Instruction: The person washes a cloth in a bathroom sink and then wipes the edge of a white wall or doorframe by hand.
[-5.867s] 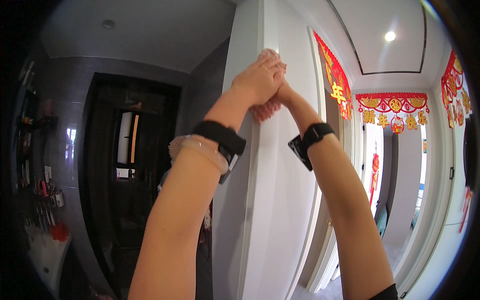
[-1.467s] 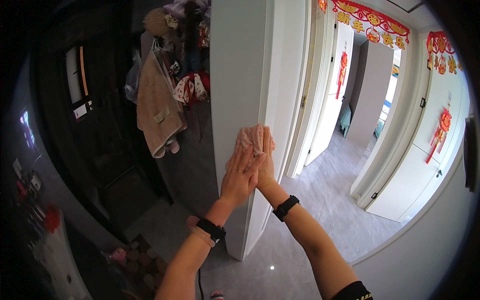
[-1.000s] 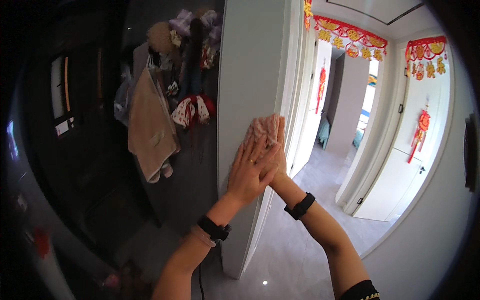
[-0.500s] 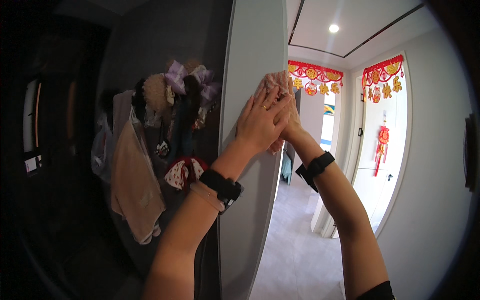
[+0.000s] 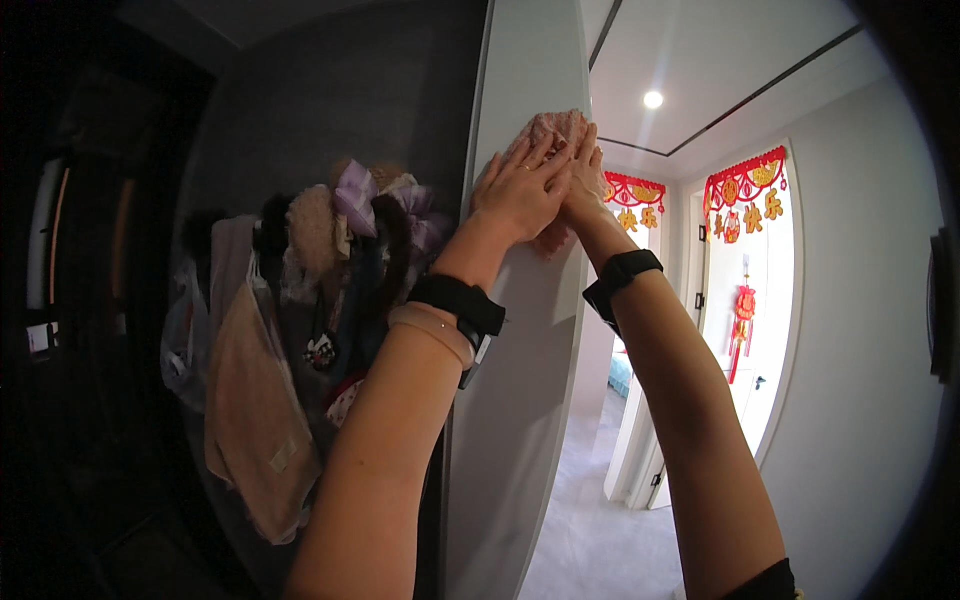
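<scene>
A crumpled pink cloth (image 5: 557,127) lies against the upper part of a tall grey panel (image 5: 515,330), reaching its right-hand edge. My left hand (image 5: 522,195) holds the cloth to the panel, palm down and fingers stretched over it. A ring is on one of its fingers. My right hand (image 5: 583,185) is just beside it, partly covered by the left, and grips the cloth at the panel's edge with its fingers pointing up. Both arms are raised high. A black band is on each wrist, and a pale bangle sits below the left one.
Left of the panel, a beige cloth bag (image 5: 258,410), a clear plastic bag (image 5: 185,340) and hair accessories with a purple bow (image 5: 356,197) hang on a dark wall. To the right are a hallway, a white doorway with a red banner (image 5: 745,185), and a red hanging ornament (image 5: 743,305).
Both hands and the cloth have moved a little higher on the panel, staying together. The view has shifted, so the hanging things and the doorways appear lower.
</scene>
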`<action>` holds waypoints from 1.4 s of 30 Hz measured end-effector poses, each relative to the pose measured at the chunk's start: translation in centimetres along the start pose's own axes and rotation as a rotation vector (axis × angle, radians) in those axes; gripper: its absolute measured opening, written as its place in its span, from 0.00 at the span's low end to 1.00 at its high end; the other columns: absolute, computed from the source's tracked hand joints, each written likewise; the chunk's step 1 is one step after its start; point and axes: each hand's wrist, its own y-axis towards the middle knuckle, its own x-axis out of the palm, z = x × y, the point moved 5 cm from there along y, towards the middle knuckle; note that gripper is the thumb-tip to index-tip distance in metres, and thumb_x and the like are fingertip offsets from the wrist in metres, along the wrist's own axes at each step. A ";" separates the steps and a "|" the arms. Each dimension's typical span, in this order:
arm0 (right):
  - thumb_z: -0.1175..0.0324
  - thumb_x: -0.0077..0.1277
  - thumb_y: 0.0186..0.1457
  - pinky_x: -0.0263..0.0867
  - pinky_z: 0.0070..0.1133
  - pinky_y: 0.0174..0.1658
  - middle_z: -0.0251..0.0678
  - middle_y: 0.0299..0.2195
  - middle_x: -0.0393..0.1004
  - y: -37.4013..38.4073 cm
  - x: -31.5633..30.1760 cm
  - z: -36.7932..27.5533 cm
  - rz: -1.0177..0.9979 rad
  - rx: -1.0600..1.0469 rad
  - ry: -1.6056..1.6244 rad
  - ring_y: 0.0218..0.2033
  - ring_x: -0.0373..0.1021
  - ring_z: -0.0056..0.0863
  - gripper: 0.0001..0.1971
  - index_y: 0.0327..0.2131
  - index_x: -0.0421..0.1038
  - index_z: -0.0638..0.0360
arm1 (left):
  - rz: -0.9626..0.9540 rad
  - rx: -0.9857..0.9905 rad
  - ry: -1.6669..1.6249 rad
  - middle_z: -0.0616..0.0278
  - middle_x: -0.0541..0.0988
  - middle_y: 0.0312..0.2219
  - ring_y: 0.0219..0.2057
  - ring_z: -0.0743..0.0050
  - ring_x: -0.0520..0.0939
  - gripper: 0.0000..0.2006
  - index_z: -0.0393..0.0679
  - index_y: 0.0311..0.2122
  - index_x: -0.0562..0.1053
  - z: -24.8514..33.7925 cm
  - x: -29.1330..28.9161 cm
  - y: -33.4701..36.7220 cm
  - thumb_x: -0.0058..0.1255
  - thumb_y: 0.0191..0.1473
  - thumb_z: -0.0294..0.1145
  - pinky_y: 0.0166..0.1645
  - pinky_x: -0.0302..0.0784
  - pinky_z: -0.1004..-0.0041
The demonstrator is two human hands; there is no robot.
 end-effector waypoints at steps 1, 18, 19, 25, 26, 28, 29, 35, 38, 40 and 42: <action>0.52 0.45 0.44 0.34 0.48 0.56 0.50 0.59 0.27 -0.7 -0.4 -0.5 -0.009 0.001 -0.003 0.58 0.25 0.59 0.38 0.58 0.41 0.51 | 0.026 0.000 -0.002 0.65 0.46 0.59 0.59 0.63 0.46 0.23 0.62 0.57 0.51 0.1 0.0 -0.5 0.25 0.55 0.49 0.60 0.39 0.61; 0.54 0.34 0.49 0.27 0.51 0.55 0.52 0.58 0.38 -14.1 0.4 -10.2 0.135 -0.189 0.064 0.59 0.32 0.53 0.29 0.55 0.51 0.53 | 0.001 0.011 -0.063 0.54 0.45 0.58 0.59 0.55 0.45 0.25 0.48 0.58 0.50 1.5 0.8 -17.7 0.34 0.55 0.41 0.60 0.41 0.59; 0.54 0.34 0.49 0.27 0.50 0.55 0.52 0.58 0.38 -14.7 0.4 -10.6 0.107 -0.203 0.057 0.59 0.32 0.52 0.29 0.55 0.51 0.54 | 0.002 0.016 -0.075 0.53 0.45 0.58 0.59 0.53 0.45 0.25 0.47 0.57 0.50 1.6 0.8 -18.6 0.35 0.55 0.40 0.59 0.41 0.58; 0.53 0.34 0.49 0.26 0.49 0.56 0.50 0.58 0.37 -19.2 0.0 -12.7 -0.055 -0.251 0.122 0.60 0.31 0.49 0.28 0.54 0.53 0.53 | -0.109 -0.045 -0.020 0.49 0.47 0.57 0.58 0.49 0.47 0.26 0.44 0.57 0.49 2.9 0.9 -23.1 0.36 0.54 0.38 0.59 0.40 0.54; 0.53 0.35 0.49 0.26 0.49 0.56 0.50 0.58 0.37 -19.8 0.4 -12.9 -0.096 -0.274 0.109 0.60 0.31 0.49 0.28 0.54 0.53 0.53 | -0.112 -0.046 -0.023 0.49 0.47 0.57 0.58 0.49 0.47 0.26 0.44 0.57 0.49 3.1 1.0 -24.0 0.36 0.54 0.38 0.59 0.40 0.54; 0.53 0.35 0.49 0.26 0.49 0.56 0.48 0.58 0.37 -20.6 0.9 -13.0 -0.112 -0.283 0.103 0.60 0.31 0.47 0.28 0.53 0.54 0.52 | -0.103 -0.025 -0.060 0.45 0.47 0.56 0.57 0.45 0.47 0.28 0.39 0.57 0.47 3.5 1.4 -25.3 0.37 0.54 0.36 0.59 0.39 0.53; 0.53 0.35 0.49 0.26 0.49 0.56 0.47 0.59 0.38 -20.9 0.9 -13.0 -0.099 -0.308 0.167 0.60 0.31 0.47 0.28 0.53 0.55 0.52 | -0.103 -0.025 -0.060 0.45 0.47 0.56 0.57 0.45 0.47 0.28 0.39 0.57 0.47 3.5 1.6 -25.5 0.37 0.54 0.36 0.59 0.39 0.53; 0.49 0.37 0.47 0.24 0.52 0.55 0.41 0.59 0.37 -17.4 1.0 -10.7 -0.093 -0.325 0.071 0.60 0.32 0.45 0.28 0.53 0.56 0.46 | -0.019 0.057 -0.199 0.38 0.46 0.55 0.56 0.39 0.47 0.30 0.35 0.57 0.45 3.6 0.8 -22.2 0.40 0.53 0.37 0.58 0.41 0.51; 0.49 0.37 0.47 0.26 0.53 0.54 0.41 0.59 0.37 -13.8 0.6 -9.3 0.068 -0.323 0.117 0.60 0.32 0.45 0.28 0.52 0.56 0.45 | 0.049 0.085 -0.162 0.37 0.46 0.55 0.56 0.38 0.47 0.32 0.34 0.57 0.45 2.8 0.2 -18.4 0.40 0.53 0.39 0.58 0.42 0.52; 0.49 0.37 0.47 0.27 0.55 0.53 0.41 0.59 0.38 -11.2 0.6 -8.1 0.058 -0.318 -0.006 0.60 0.33 0.46 0.28 0.53 0.56 0.44 | 0.073 0.101 -0.065 0.38 0.46 0.55 0.56 0.38 0.47 0.32 0.34 0.57 0.44 2.4 -0.2 -15.5 0.40 0.53 0.40 0.58 0.43 0.54; 0.50 0.37 0.47 0.25 0.54 0.53 0.42 0.59 0.37 -8.5 0.3 -6.9 0.159 -0.273 0.040 0.60 0.32 0.47 0.28 0.53 0.54 0.45 | 0.098 0.118 -0.032 0.38 0.46 0.55 0.56 0.39 0.47 0.32 0.33 0.56 0.45 1.6 -0.8 -12.6 0.39 0.53 0.43 0.59 0.43 0.56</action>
